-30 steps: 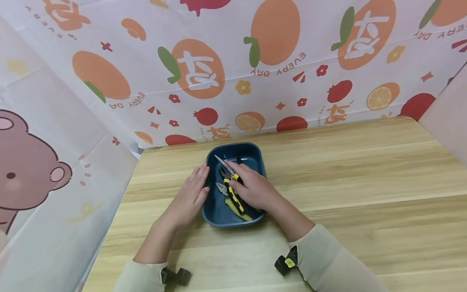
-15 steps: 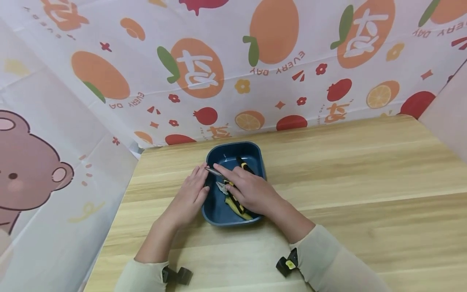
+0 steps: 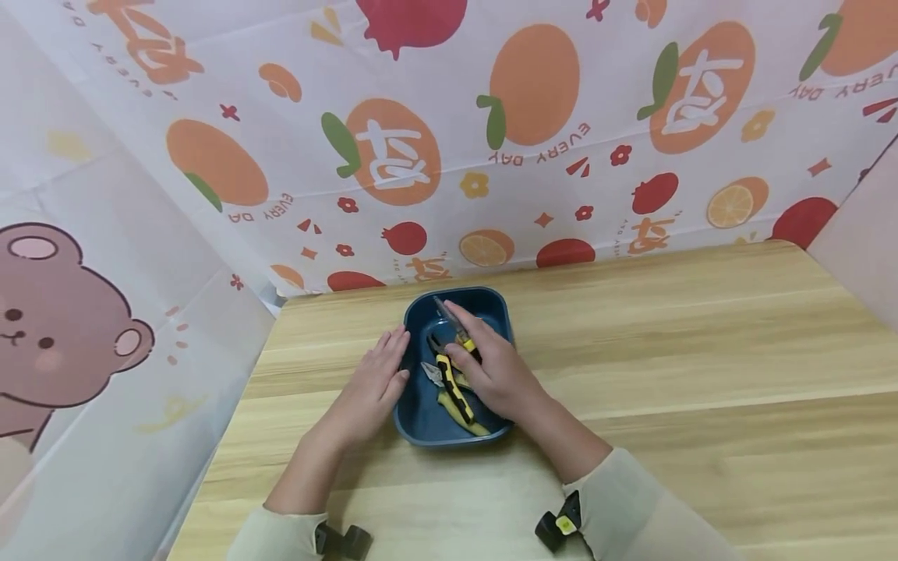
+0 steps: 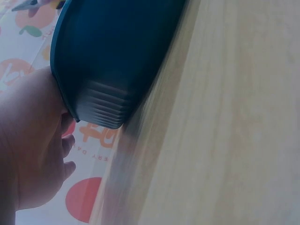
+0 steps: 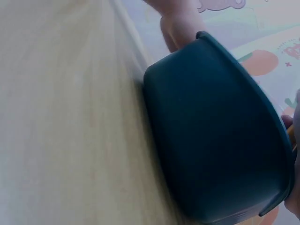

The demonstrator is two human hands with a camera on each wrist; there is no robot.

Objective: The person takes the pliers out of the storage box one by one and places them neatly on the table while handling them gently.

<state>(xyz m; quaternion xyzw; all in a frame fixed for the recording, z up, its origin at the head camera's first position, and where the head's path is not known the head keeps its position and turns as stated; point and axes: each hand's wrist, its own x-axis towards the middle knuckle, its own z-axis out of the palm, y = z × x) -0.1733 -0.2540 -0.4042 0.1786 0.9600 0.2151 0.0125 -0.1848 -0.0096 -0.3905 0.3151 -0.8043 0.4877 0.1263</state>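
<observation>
A dark blue plastic bin (image 3: pixel 421 425) stands on the table, with hand tools inside. Straight fingers of my left hand (image 3: pixel 370 383) rest along its left rim; the left wrist view shows that hand (image 4: pixel 33 136) against the bin's outer wall (image 4: pixel 117 42). Over the bin, my right hand (image 3: pixel 500 374) grips needle-nose pliers (image 3: pixel 452 318) by their yellow-and-black handles, the long jaws pointing to the back left. Below them lie pliers with black jaws and yellow-and-black handles (image 3: pixel 454 393), crossing another pair with silver jaws and yellow-green handles (image 3: pixel 464 417). My right palm hides part of the bin.
The wooden table (image 3: pixel 666 374) reaches far to the right of the bin. Behind it hangs a fruit-printed cloth (image 3: pixel 449 195), and a bear-printed sheet (image 3: pixel 70 327) hangs at the left. Cameras sit at both cuffs, the right one (image 3: pixel 557 530) near the table's front.
My right hand has swung the needle-nose pliers' tip from beside my left fingers back toward the bin's far side. The head view has tilted slightly up. My left hand stays on the rim.
</observation>
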